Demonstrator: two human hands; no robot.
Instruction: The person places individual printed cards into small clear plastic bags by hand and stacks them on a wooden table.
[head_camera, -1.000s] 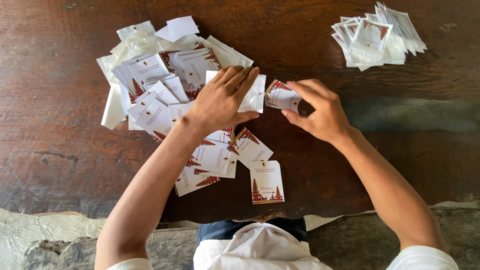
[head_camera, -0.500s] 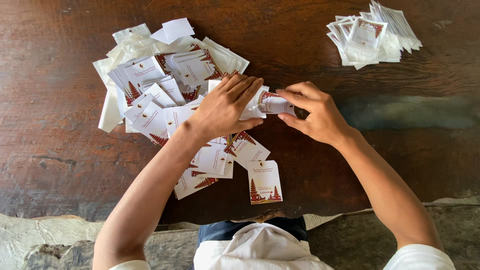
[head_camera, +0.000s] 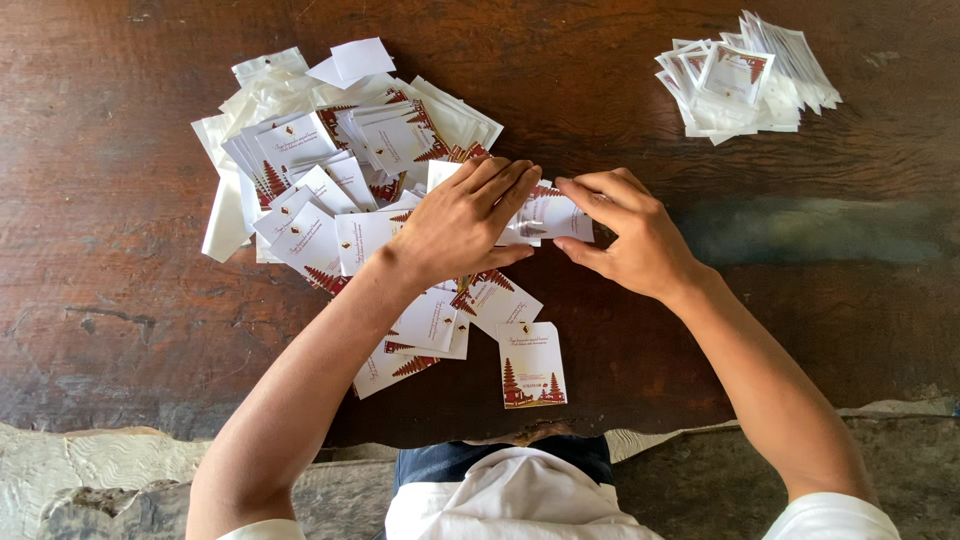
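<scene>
Wood: I am looking down at a dark brown wooden worktop with small paper things lying on it.
Card in hand: a small white card with red tree pictures is sitting between my two hands, just above the worktop near the middle.
Left hand: my left hand is lying flat over the card's left part, its fingers staying close together and pressing down on it.
Right hand: my right hand is pinching the card's right edge, its fingers squeezing together on the paper.
Big pile: a loose pile of white and red cards is spreading out to the left, partly under my left hand and arm.
Clear bags: some clear plastic bags are peeking out at the pile's far left edge.
Lone card: one card is lying alone near the worktop's front edge, apart from the rest.
Neat stack: a stack of bagged cards is sitting far off at the top right.
</scene>
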